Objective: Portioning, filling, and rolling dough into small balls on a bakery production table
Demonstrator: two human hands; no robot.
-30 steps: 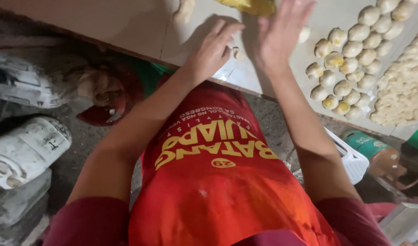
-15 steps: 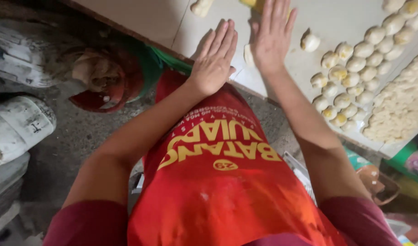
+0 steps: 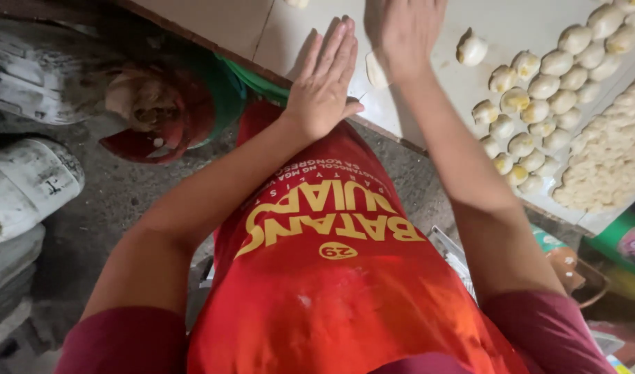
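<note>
Red apron (image 3: 331, 277) nearest, yellow lettering across it; left hand (image 3: 324, 83) flat and empty, fingers straight, above pale worktop (image 3: 213, 21) edge; right hand (image 3: 400, 28) spread wide, touching small dough piece (image 3: 375, 69); farther right, rows of dough balls (image 3: 532, 104), then flattened dough sheet (image 3: 608, 159)

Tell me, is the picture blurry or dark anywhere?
Head view: the pale tiled worktop and small round dough balls are brightly lit and fairly sharp; the grey floor underneath lies in shadow; the right hand is slightly smeared and cut by the top edge; the flat left hand looks crisp.
</note>
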